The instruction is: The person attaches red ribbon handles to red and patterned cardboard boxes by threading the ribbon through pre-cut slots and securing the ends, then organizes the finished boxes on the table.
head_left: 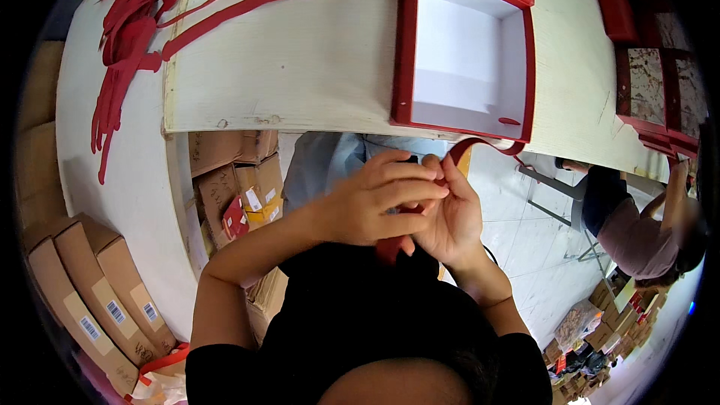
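Close in, left hand (375,202) and right hand (450,217) meet just below the table edge, fingers pressed together, pinching a red ribbon (469,146) between them. Ribbon arcs up from the fingertips to the front rim of an open red box (465,45) with white lining, sitting at the edge of the pale wooden table (300,67). Far left on the table: pile of loose red ribbons (131,30). Under the table, cardboard boxes (232,180). Another person (637,225) bends at right.
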A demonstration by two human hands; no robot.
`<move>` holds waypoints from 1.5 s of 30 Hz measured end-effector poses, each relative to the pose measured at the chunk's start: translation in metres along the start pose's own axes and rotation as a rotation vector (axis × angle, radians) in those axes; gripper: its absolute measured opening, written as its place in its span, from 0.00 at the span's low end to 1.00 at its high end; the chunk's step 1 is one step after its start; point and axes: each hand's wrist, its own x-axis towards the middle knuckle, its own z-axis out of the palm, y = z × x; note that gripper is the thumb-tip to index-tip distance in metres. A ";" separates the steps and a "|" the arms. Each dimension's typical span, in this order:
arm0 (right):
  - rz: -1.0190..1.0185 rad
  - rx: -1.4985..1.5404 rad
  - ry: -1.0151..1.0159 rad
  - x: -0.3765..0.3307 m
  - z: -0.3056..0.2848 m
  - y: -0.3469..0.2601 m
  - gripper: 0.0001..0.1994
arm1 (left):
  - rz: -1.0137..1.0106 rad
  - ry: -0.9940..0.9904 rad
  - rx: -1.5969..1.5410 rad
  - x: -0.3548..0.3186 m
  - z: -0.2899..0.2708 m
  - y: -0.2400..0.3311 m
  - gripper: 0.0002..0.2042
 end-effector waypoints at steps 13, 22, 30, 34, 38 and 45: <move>-0.495 -0.853 0.418 -0.021 -0.015 0.005 0.17 | -0.819 0.535 -1.381 0.013 -0.040 0.013 0.29; -1.481 -2.572 0.033 0.002 0.068 -0.024 0.23 | -0.691 0.523 -0.732 0.028 -0.037 0.012 0.21; -1.145 -2.557 -0.100 0.028 0.074 -0.025 0.11 | -0.658 0.319 -0.424 0.027 -0.038 0.002 0.09; -1.269 -2.479 -0.215 0.019 0.070 -0.029 0.13 | -0.657 0.419 -0.448 0.021 -0.032 0.004 0.05; -1.242 -2.315 -0.138 0.009 0.068 -0.034 0.14 | -0.508 0.603 -0.401 0.023 -0.027 0.003 0.03; -1.251 -2.194 -0.124 0.006 0.067 -0.034 0.14 | -0.503 0.673 -0.359 0.037 -0.024 0.005 0.05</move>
